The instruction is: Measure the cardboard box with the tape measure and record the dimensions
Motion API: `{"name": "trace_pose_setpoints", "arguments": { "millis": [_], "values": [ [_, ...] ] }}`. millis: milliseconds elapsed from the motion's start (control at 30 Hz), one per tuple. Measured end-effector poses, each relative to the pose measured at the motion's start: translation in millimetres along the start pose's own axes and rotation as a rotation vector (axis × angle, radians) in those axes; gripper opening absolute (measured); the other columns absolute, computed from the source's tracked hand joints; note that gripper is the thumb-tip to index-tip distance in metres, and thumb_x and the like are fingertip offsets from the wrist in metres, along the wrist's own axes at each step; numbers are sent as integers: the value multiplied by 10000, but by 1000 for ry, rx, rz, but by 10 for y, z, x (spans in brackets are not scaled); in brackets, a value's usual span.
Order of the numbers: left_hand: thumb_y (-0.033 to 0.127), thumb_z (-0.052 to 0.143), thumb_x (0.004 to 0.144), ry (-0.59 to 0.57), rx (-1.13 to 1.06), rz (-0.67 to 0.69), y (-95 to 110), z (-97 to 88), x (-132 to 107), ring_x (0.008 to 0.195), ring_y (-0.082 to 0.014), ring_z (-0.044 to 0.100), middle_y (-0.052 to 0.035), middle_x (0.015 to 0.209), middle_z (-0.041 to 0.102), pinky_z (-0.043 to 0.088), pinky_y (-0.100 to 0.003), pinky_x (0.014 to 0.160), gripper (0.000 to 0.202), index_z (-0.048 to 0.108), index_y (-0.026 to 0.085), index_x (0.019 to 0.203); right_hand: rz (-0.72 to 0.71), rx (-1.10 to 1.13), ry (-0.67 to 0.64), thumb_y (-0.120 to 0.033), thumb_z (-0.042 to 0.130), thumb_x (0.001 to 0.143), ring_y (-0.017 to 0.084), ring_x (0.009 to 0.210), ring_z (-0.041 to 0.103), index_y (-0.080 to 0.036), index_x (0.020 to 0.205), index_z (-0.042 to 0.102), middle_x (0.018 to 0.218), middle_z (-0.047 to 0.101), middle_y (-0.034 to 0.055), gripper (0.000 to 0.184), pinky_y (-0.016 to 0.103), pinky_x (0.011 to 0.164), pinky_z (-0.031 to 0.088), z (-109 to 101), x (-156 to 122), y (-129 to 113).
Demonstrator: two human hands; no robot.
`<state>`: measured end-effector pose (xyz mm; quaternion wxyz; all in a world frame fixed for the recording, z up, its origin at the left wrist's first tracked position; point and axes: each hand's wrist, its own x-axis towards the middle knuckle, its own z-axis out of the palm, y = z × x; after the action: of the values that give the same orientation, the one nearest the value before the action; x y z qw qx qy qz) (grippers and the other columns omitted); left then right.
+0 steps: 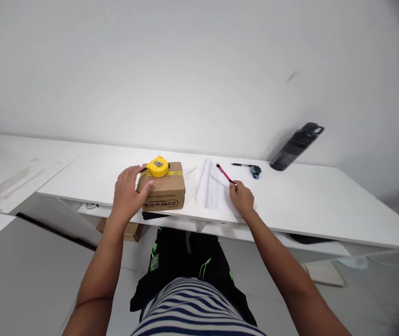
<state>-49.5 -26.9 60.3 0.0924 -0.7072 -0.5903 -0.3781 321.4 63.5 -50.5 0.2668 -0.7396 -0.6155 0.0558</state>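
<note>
My left hand [128,191] lies against the left side of a small brown cardboard box [164,192], thumb over its near left edge and fingers toward its far left corner. On top of the box rests a yellow tape measure [158,167], its dark strap close to my index finger. Yellow tape runs across the box top, and dark printing marks its near face. My right hand [242,198] is closed around a red and black pen [224,173], which points up and left over white paper sheets [208,186]. Part of the paper is under my right hand.
Behind my right hand, a black pen [241,164] and a small dark blue object [255,171] lie on the white desk [300,200]. A dark bottle [295,147] stands near the wall at the right. Another cardboard box [133,231] sits below the desktop.
</note>
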Motion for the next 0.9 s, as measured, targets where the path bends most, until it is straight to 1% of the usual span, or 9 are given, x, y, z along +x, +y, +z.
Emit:
{"name": "trace_pose_setpoints", "arguments": {
  "millis": [133,200,267,367,533,667,767,833,900],
  "values": [
    [471,553,889,26,-42,-7,-25,253,107,1364,-319,423,-119,1391,556,308,-515,1148,492,538,212,1307,28,-35,18,-352,385,994,216,785,640,-187,1219,604,921,730,89,354,269,629,349,-71,-205,89],
    [459,574,881,25,-88,-51,-21,357,123,1355,-321,441,-117,1410,540,324,-511,1144,527,507,226,1349,29,-46,12,-352,386,996,206,766,640,-205,1226,597,894,731,64,345,263,617,346,-107,-294,156],
    [450,598,872,9,-134,-108,-13,414,119,1323,-314,480,-103,1422,534,366,-495,1125,576,465,253,1397,37,-52,7,-352,374,1001,199,746,639,-218,1233,589,872,727,45,344,258,603,345,-148,-357,229],
    [452,638,852,-2,-154,-181,16,414,78,1292,-325,506,-89,1416,542,408,-508,1091,620,448,291,1420,67,-66,12,-357,337,1012,205,765,644,-209,1252,578,884,724,55,371,260,605,350,-209,-360,318],
    [418,646,858,48,-150,-173,86,377,2,1199,-299,557,-88,1288,610,452,-475,1039,490,553,275,1317,76,-112,-26,-388,366,1007,235,799,650,-218,1233,604,912,727,80,370,280,608,347,-183,-45,290],
    [406,625,872,67,-79,-133,71,371,10,1090,-274,608,-73,1155,666,474,-446,977,344,629,252,1179,58,-159,-98,-335,363,1010,243,784,658,-190,1212,623,912,727,120,360,290,610,357,-78,340,214],
    [391,585,895,62,-36,-149,45,346,34,1031,-251,629,-63,1085,684,485,-416,938,285,652,241,1128,34,-178,-171,-305,409,990,261,793,666,-162,1223,622,917,723,147,346,302,618,379,-51,519,219],
    [384,581,897,71,-37,-198,59,315,41,1019,-238,631,-51,1057,687,484,-403,943,278,658,240,1121,8,-178,-213,-312,457,969,274,792,667,-157,1335,549,902,724,142,408,310,612,388,-71,516,232],
    [383,600,887,72,-72,-259,108,276,35,1018,-225,633,-34,1045,689,485,-386,952,286,659,244,1130,-23,-153,-221,-347,455,970,269,776,664,-167,1454,421,888,726,118,518,312,598,394,-107,414,232]
  ]
}}
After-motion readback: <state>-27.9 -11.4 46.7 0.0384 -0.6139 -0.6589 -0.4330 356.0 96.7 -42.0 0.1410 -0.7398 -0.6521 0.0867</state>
